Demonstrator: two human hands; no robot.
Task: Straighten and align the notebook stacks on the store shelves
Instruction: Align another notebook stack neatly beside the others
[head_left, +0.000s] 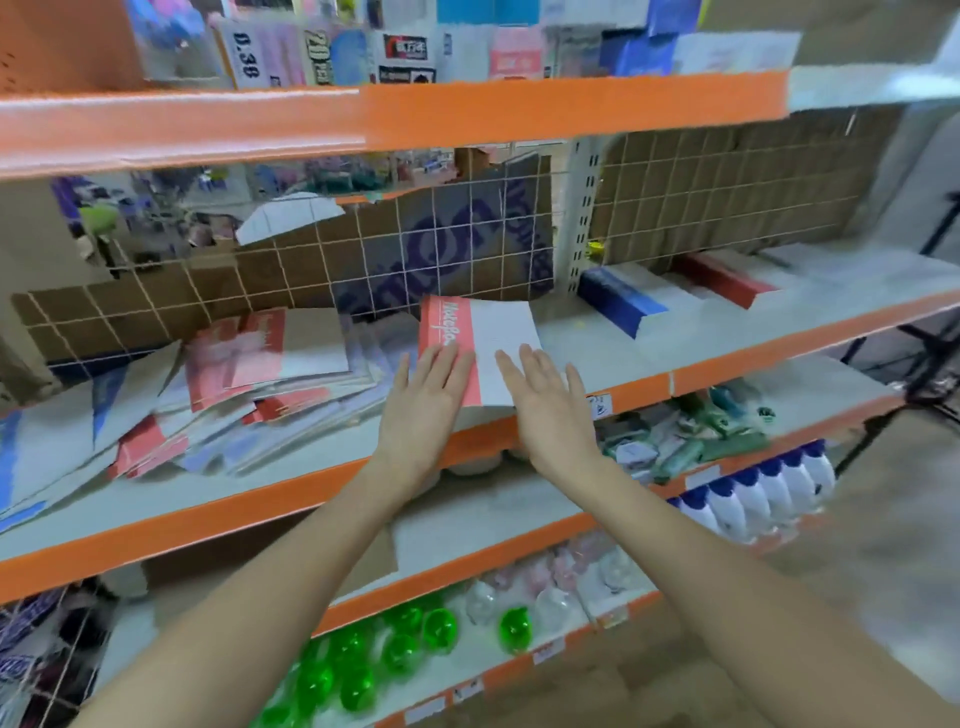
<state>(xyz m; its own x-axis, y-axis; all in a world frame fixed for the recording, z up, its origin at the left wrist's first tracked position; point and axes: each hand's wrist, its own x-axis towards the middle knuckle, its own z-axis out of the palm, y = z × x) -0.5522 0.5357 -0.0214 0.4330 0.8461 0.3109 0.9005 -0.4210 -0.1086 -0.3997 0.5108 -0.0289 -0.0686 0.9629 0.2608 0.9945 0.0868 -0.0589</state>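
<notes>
A red and white notebook stack (493, 332) sits near the front of the grey middle shelf (597, 348). My left hand (426, 405) lies flat with straight fingers on the stack's red left part. My right hand (550, 410) reaches with straight fingers over its front right corner. To the left, a messy pile of red, white and blue notebooks (249, 384) lies fanned out and tilted. Blue and red notebook stacks (618, 301) stand further right on the same shelf.
A wire grid backed by cardboard (363, 260) closes the rear of the shelf. An orange shelf edge (467, 114) runs overhead. Lower shelves hold green balls (405, 639), white bottles with blue caps (753, 499) and green packets (717, 436).
</notes>
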